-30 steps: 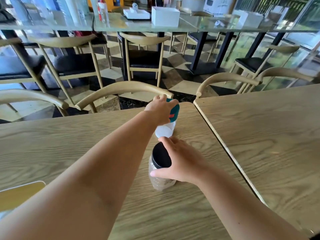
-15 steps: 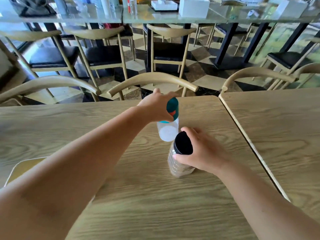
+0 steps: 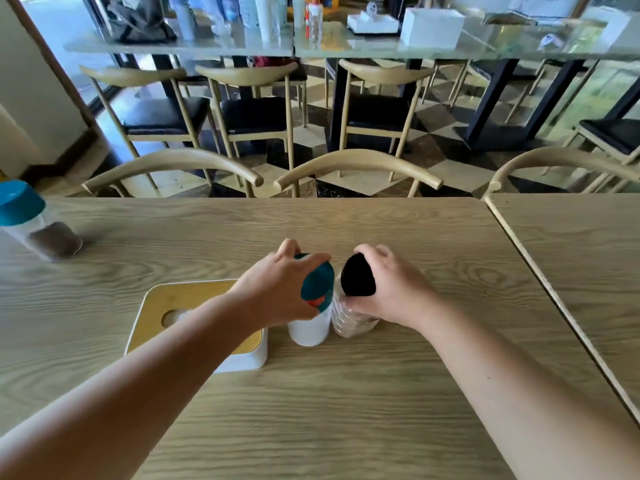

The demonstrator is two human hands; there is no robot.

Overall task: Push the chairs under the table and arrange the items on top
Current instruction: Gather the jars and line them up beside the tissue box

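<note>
Two shakers stand side by side, touching, in the middle of the wooden table (image 3: 346,410). My left hand (image 3: 277,292) grips the teal-lidded white shaker (image 3: 311,323) from above. My right hand (image 3: 394,292) holds the clear shaker with the black lid (image 3: 356,277). Just left of them sits a white tissue box with a wooden top (image 3: 173,299), partly hidden by my left forearm. At the far left edge stands another jar with a blue lid (image 3: 31,220) and brown contents. Two wooden chairs (image 3: 356,164) have their curved backs against the far side of the table.
A second wooden table (image 3: 588,254) adjoins on the right, with a chair back (image 3: 554,157) behind it. Beyond, black-seated chairs (image 3: 256,109) face glass tables (image 3: 346,46) holding bottles, a bag and white boxes. A wall stands at far left.
Both hands brought the two shakers closer to me and together, beside the tissue box. The view swung left, so the tissue box and the blue-lidded jar now show.
</note>
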